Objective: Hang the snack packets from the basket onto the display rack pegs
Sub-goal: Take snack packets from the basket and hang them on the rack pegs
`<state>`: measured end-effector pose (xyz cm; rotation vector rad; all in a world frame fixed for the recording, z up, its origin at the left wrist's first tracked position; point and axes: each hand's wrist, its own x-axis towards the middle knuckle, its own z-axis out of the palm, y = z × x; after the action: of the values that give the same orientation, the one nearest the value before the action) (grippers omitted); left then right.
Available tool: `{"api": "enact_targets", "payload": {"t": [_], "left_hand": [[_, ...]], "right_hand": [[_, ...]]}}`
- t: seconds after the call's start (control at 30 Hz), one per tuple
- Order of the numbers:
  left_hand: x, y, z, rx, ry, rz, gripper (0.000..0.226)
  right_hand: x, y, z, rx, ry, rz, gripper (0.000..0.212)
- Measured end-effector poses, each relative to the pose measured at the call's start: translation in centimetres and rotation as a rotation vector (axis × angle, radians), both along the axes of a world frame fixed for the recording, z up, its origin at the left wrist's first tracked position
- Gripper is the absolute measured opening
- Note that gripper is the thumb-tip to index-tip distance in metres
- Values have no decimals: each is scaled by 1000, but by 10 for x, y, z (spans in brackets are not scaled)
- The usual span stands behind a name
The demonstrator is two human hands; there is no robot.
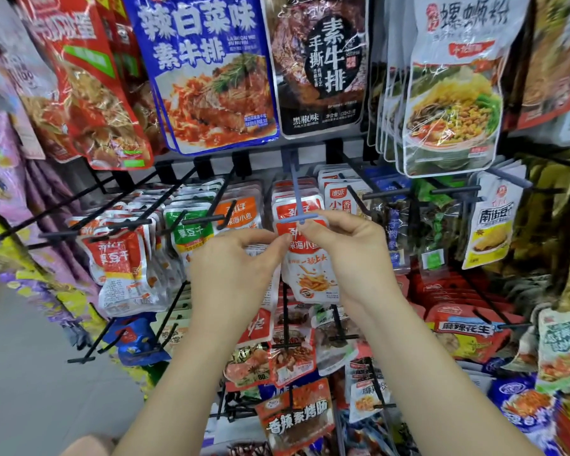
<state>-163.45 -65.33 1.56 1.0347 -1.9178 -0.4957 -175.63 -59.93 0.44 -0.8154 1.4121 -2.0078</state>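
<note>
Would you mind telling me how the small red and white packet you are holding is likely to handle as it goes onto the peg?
The packet is probably light: the left hand and right hand hold it by fingertip pinches at its top. It looks floppy, hanging below them, so it may swing. Its glossy film could be slippery.

The snack packet [313, 268] is sitting at the peg's [296, 189] tip, between left grip [234, 268] and right grip [349, 255], under large pouches [320, 67].

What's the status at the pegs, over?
Left hand, right hand pinch top of red-and-white snack packet. Packet at crossbar tip of blue plastic peg. Matching packets behind.
</note>
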Motion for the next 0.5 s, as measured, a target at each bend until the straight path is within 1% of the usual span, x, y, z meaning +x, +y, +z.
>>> {"api": "enact_targets", "payload": {"t": [0.07,0.23,0.33,0.4,0.5], "left_hand": [[-3,-3,1,45,1,10,23],[-7,-7,-1,86,-28,32,23],[-7,-10,-3,147,-2,6,15],[-7,-11,-6,107,-40,40,12],[-8,-10,-10,28,-113,74,11]], "right_hand": [[-3,-1,-2,10,-57,46,7],[-10,-5,-5,35,-97,107,12],[-15,-8,-6,84,-118,147,10],[-16,-12,-6,86,-63,102,6],[-15,-21,-9,91,105,-63,1]]}}
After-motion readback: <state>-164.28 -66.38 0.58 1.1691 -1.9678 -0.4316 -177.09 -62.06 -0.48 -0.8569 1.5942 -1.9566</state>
